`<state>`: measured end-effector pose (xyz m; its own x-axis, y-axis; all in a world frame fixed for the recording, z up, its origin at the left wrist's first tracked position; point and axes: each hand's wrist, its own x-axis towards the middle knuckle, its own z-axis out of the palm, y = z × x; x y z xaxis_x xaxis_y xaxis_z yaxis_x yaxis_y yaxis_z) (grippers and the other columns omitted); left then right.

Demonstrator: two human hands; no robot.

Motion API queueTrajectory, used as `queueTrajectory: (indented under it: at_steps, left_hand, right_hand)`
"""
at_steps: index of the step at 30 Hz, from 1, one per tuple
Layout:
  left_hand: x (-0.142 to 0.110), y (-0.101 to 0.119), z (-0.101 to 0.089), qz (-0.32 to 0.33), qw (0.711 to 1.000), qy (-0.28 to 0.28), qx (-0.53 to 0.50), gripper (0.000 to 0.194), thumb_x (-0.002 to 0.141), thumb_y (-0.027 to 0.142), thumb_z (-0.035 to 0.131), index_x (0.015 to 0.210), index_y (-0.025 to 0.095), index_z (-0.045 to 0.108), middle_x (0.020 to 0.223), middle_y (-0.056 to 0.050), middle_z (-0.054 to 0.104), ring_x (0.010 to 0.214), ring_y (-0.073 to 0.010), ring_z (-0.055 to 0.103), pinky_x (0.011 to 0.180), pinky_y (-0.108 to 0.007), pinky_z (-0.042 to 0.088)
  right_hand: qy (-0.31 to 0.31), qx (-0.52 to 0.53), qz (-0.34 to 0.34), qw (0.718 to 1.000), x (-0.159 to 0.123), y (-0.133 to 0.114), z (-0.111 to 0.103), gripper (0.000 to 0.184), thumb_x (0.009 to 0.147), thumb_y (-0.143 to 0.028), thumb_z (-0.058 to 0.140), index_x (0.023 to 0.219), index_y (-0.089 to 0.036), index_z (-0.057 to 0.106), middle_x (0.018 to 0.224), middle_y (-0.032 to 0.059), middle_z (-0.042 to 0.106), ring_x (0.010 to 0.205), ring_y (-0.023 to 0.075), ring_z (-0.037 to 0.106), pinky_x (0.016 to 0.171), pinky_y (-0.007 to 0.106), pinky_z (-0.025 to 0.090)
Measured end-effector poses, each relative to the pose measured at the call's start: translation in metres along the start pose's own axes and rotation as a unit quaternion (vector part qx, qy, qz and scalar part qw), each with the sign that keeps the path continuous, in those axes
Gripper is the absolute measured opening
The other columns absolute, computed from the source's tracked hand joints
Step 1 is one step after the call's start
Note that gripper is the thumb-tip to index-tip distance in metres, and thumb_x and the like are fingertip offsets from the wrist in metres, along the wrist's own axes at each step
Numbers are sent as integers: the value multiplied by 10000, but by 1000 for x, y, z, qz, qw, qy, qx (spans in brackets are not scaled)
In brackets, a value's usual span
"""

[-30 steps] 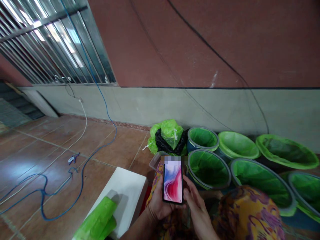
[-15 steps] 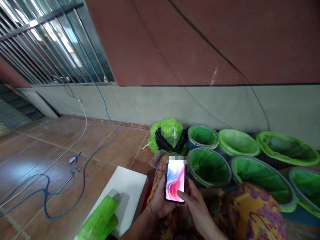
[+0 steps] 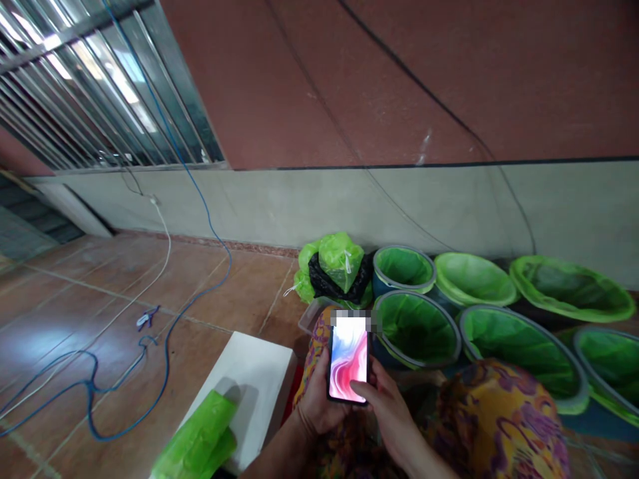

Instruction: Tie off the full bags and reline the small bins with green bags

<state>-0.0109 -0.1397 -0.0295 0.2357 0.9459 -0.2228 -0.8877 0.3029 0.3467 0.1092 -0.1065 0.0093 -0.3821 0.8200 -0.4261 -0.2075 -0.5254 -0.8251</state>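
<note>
A smartphone (image 3: 348,356) with a lit white, blue and red screen is held upright between my two hands, low in the head view. My left hand (image 3: 320,398) is closed around its left side and lower edge. From the right, my right hand (image 3: 388,398) grips the opposite edge, its thumb resting on the lower part of the screen. The phone's top edge is blurred. Under the hands lie my knees in yellow and purple patterned cloth (image 3: 502,419).
Several bins lined with green bags (image 3: 417,329) stand along the wall at right. Tied green and black bags (image 3: 344,263) sit beside them. At left are a white box (image 3: 259,372) with a green bag roll (image 3: 200,432) and a blue cable (image 3: 167,372) looped across the tiles.
The view has shifted slightly, so the wall and bins appear a little higher and further left. Both hands still hold the phone, and the thumb stays at its lower screen.
</note>
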Motion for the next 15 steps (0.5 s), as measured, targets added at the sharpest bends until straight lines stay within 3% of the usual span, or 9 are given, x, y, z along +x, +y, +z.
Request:
queueTrajectory:
  at_steps: [5,10,15]
  left_hand:
    - [1,-1,0,3,1000,-9,-10,687,928,661,382,1274,134,654,1163,-141,732,1037,-262,684,954,-384,468]
    - [1,1,1,-3,1000,-17,2,701,922,678,376,1284,142,646,1168,-141,732,949,-251,707,820,-360,516]
    - [0,2,2,0,1000,-21,2,691,927,669,379,1266,136,658,1189,-142,725,950,-236,708,832,-346,515]
  right_hand:
    - [-38,-3,28,999,-2,-3,-5,630,654,-351,748,1262,-244,621,1111,68,751,1054,289,676,795,381,553]
    - [-42,-11,72,996,-2,-12,-2,608,649,-316,728,1245,-249,634,1143,57,747,1067,282,671,797,371,541]
    - [-45,3,58,997,-1,-12,-2,573,641,-310,736,1205,-236,670,1095,55,760,1047,286,678,815,379,538]
